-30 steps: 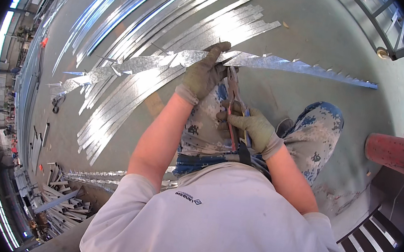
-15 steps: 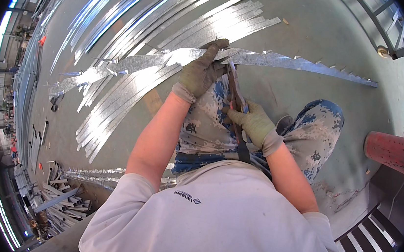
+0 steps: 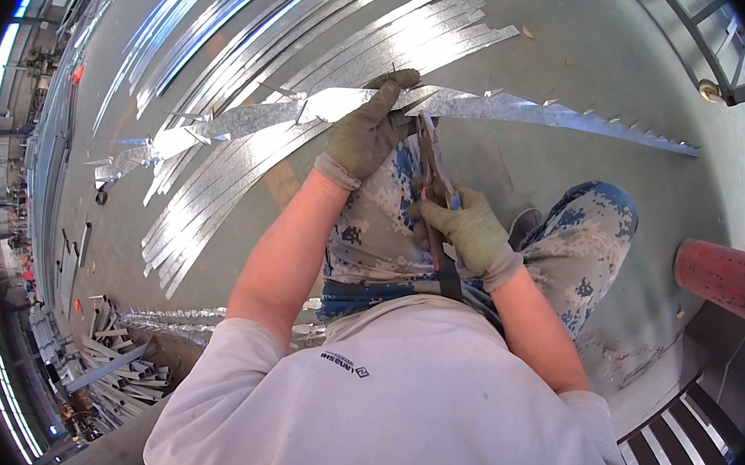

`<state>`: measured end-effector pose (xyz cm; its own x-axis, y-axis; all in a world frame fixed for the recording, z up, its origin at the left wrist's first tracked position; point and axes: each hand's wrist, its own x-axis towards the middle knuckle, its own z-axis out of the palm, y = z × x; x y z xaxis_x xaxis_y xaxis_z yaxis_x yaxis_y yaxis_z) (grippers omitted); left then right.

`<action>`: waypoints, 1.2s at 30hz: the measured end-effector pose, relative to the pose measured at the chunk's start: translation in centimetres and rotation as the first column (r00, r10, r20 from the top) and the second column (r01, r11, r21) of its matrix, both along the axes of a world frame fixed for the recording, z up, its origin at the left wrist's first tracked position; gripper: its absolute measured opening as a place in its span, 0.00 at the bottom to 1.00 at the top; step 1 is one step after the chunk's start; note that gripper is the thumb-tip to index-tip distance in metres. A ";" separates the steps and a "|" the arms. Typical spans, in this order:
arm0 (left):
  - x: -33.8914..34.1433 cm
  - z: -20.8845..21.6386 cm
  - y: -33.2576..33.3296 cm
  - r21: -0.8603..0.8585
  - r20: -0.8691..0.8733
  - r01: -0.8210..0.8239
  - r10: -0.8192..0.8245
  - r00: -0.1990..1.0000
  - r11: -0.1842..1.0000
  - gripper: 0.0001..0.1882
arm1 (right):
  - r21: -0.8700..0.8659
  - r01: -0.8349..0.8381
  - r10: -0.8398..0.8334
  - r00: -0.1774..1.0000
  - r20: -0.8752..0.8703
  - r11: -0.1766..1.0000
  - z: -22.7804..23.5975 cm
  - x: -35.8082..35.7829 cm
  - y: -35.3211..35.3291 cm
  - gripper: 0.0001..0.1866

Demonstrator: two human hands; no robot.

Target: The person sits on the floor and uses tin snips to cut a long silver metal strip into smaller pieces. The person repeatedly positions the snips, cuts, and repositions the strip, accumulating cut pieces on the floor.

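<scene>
Beyond the right grip [image 3: 471,231], wrapped round snips [image 3: 432,160], the left grip [image 3: 365,134] clasps a metal strip [image 3: 517,111] mid-length.

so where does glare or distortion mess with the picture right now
Head view: glare washes out patches of the loose flat strips and of the spiked strip in the left hand; also in the head view, the fisheye bows long edges and leaves black corners; there too, the tip of the hand tool in the right hand is hard to make out.
</scene>
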<state>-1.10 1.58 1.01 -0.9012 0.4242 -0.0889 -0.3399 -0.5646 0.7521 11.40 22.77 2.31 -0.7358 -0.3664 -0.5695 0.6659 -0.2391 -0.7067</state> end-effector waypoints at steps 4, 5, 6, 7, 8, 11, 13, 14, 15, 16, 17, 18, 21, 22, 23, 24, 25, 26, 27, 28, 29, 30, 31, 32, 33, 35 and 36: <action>0.1 -0.3 -0.2 0.004 0.013 -0.048 0.048 0.999 0.999 0.25 | -0.236 0.030 -0.014 0.997 0.071 0.971 -0.8 -0.1 0.5 0.24; 0.2 -0.5 -0.4 0.015 0.022 -0.055 0.054 0.998 0.998 0.25 | -0.304 0.023 0.005 0.996 0.089 0.953 -0.7 -0.2 0.7 0.25; 0.3 -0.3 -0.3 0.027 0.036 -0.064 0.063 0.997 0.998 0.25 | -0.369 0.019 0.022 0.994 0.107 0.929 -0.6 -0.2 0.8 0.26; 0.5 0.0 -0.2 0.038 0.051 -0.074 0.072 0.996 0.997 0.25 | -0.452 0.036 0.024 0.992 0.128 0.892 -1.0 -0.1 0.7 0.26; 0.6 0.1 -0.1 0.049 0.066 -0.084 0.080 0.995 0.995 0.25 | -0.529 0.056 0.028 0.989 0.149 0.847 -1.6 0.1 0.5 0.27; 0.4 0.1 -0.4 0.013 0.053 -0.110 0.110 0.993 0.994 0.26 | -0.706 0.022 0.086 0.989 0.117 0.708 -3.3 -0.1 0.2 0.29; 0.3 0.6 -0.5 0.075 0.065 -0.063 0.058 0.996 0.995 0.24 | -0.701 0.000 0.096 0.991 0.098 0.713 -2.5 -0.4 0.0 0.31; 0.1 0.4 -0.7 0.079 0.067 -0.058 0.053 0.996 0.995 0.24 | -0.648 0.000 0.085 0.991 0.101 0.762 -2.0 -0.4 0.0 0.31; 0.1 0.4 -0.7 0.084 0.072 -0.055 0.049 0.996 0.995 0.24 | -0.589 0.002 0.075 0.991 0.106 0.808 -1.1 -0.5 -0.1 0.32; 0.2 0.4 -0.6 0.070 0.069 -0.070 0.065 0.996 0.995 0.23 | -0.574 0.008 0.072 0.991 0.116 0.819 -0.5 -0.5 -0.2 0.33; 0.3 0.3 -0.4 0.055 0.066 -0.084 0.080 0.995 0.995 0.23 | -0.557 0.014 0.068 0.990 0.126 0.830 0.0 -0.5 -0.3 0.33; 0.4 0.3 -0.3 0.042 0.060 -0.098 0.095 0.994 0.994 0.23 | -0.541 0.019 0.064 0.989 0.134 0.841 0.3 -0.5 -0.3 0.34; 0.0 -0.2 -0.6 0.077 0.075 -0.076 0.070 0.995 0.994 0.23 | -0.407 -0.002 0.068 0.987 0.148 0.913 -0.9 0.0 0.6 0.32; -0.1 -0.4 -0.9 0.043 0.078 -0.064 0.061 0.995 0.997 0.25 | -0.389 0.005 0.057 0.987 0.147 0.921 -1.2 0.2 1.0 0.31; -0.1 -0.6 -1.2 0.044 0.071 -0.070 0.067 0.995 0.997 0.24 | -0.371 0.012 0.046 0.988 0.146 0.928 -1.4 0.4 1.5 0.29; -0.1 -0.5 -1.2 0.045 0.065 -0.074 0.071 0.995 0.996 0.24 | -0.354 0.022 0.032 0.989 0.145 0.935 -1.6 0.6 1.9 0.28; -0.1 -0.5 -1.1 0.046 0.058 -0.078 0.075 0.995 0.996 0.23 | -0.302 0.013 0.027 0.991 0.129 0.953 -2.1 0.6 2.3 0.29; 0.0 -0.6 -1.1 0.051 0.046 -0.082 0.079 0.996 0.995 0.22 | -0.249 0.006 0.023 0.993 0.113 0.969 -2.6 0.6 2.7 0.30; -0.1 -0.8 -1.2 0.054 0.046 -0.080 0.078 0.996 0.995 0.22 | -0.198 0.000 0.020 0.995 0.099 0.980 -2.9 0.5 2.8 0.30; -0.1 -1.1 -1.3 0.057 0.045 -0.080 0.077 0.996 0.995 0.22 | -0.163 -0.003 0.017 0.996 0.085 0.987 -3.2 0.5 2.9 0.30; -0.2 -1.3 -1.5 0.060 0.045 -0.079 0.077 0.996 0.995 0.22 | -0.128 -0.007 0.016 0.997 0.072 0.992 -3.4 0.4 3.0 0.29; -0.3 -1.4 -1.6 0.056 0.039 -0.067 0.065 0.997 0.996 0.23 | -0.092 -0.010 0.015 0.998 0.059 0.996 -3.5 0.3 3.2 0.29; -0.3 -1.6 -1.7 0.058 0.042 -0.074 0.071 0.997 0.996 0.24 | -0.075 -0.006 0.010 0.998 0.055 0.997 -3.5 0.2 3.3 0.28; -0.4 -1.8 -1.7 0.061 0.046 -0.081 0.079 0.996 0.995 0.24 | -0.059 -0.003 0.006 0.999 0.051 0.998 -3.5 0.2 3.4 0.28; -0.3 -1.7 -1.6 0.062 0.050 -0.088 0.085 0.995 0.994 0.24 | -0.042 0.001 0.001 0.999 0.048 0.999 -3.5 0.1 3.5 0.28; -0.2 -1.7 -1.4 0.048 0.058 -0.092 0.089 0.994 0.995 0.25 | -0.017 0.005 -0.004 0.999 0.054 1.000 -3.9 0.0 3.7 0.28; -0.2 -1.6 -1.5 0.049 0.051 -0.089 0.086 0.995 0.995 0.25 | -0.005 0.004 -0.004 0.998 0.057 1.000 -4.1 0.0 3.8 0.28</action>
